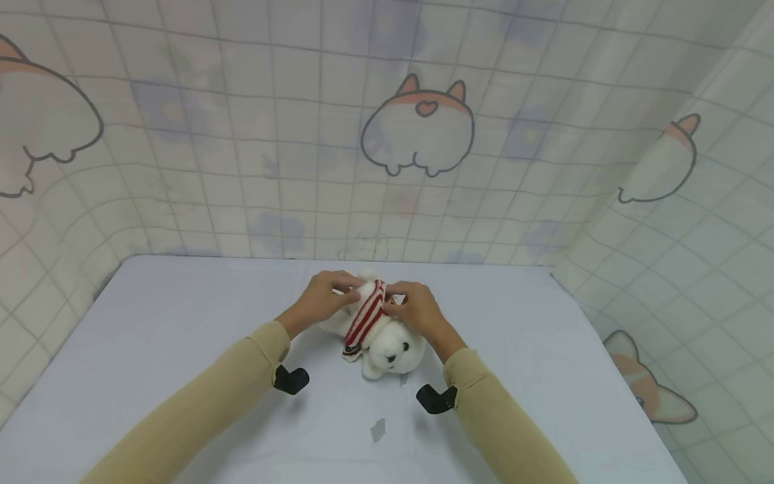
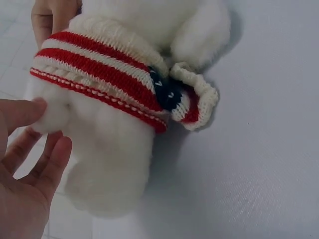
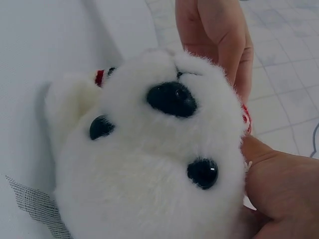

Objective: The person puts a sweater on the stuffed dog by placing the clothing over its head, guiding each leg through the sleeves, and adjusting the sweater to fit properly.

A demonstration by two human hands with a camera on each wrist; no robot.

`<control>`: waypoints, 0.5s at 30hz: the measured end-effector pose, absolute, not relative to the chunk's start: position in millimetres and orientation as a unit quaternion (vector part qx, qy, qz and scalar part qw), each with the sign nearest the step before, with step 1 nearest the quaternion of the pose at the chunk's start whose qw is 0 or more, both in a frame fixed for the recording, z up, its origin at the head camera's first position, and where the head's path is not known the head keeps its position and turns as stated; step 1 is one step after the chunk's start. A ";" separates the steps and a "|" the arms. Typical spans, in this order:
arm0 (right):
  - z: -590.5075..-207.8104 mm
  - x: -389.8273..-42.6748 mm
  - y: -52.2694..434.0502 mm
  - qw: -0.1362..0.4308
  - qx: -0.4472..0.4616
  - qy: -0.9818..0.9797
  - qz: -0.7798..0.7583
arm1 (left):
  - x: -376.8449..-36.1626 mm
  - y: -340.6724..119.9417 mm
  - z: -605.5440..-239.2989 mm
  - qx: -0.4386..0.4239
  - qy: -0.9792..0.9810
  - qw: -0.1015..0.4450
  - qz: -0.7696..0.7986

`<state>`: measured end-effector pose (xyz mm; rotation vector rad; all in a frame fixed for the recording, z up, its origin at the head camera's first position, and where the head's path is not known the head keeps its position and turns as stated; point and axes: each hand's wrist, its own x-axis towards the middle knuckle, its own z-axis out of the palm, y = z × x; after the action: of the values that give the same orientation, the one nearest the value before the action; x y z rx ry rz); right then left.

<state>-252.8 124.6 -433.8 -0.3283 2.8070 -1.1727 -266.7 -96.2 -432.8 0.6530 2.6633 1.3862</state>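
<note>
White plush filled the space between the two hands: a small toy bear (image 1: 387, 336) lay on its back on the pale tabletop (image 1: 181, 323), head toward the person and feet pointing away, so its long axis ran straight out from the wearer. Around its middle sat a knitted red-and-white striped sweater (image 1: 365, 316) (with a dark patch near the loose sleeve, seen from the left wrist view), bunched into a band across the body.

Both hands met at that band from opposite sides, about equally near. The left hand (image 1: 320, 296) came in from the bear's left flank; from the head view its fingers curled onto the top edge of the knit, though the left wrist view showed the nearer fingers (image 2: 47, 164) fairly straight and loose beside a white paw (image 2: 52, 117), so a firm pinch could not be told for certain. The right hand (image 1: 414, 309) pressed against the other flank, fingers bent at the sweater's edge, its heel against the bear's cheek in the right wrist view; whether it actually nipped the knit was hidden by fur.
</note>
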 end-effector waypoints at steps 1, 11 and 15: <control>-434.0 -253.0 123.7 0.039 -0.108 0.915 -0.388 | -266.5 -94.2 -432.1 0.215 0.867 0.030 0.449; -431.4 -257.8 118.4 0.048 -0.124 0.903 -0.408 | -266.5 -80.4 -436.2 0.152 0.857 0.025 0.492; -430.0 -259.3 118.3 0.043 -0.134 0.899 -0.414 | -266.5 -77.1 -435.0 0.154 0.827 0.035 0.540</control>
<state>-259.3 118.3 -430.0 -0.4103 2.7503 -1.2648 -266.5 -77.1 -435.0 0.4721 2.5399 1.6596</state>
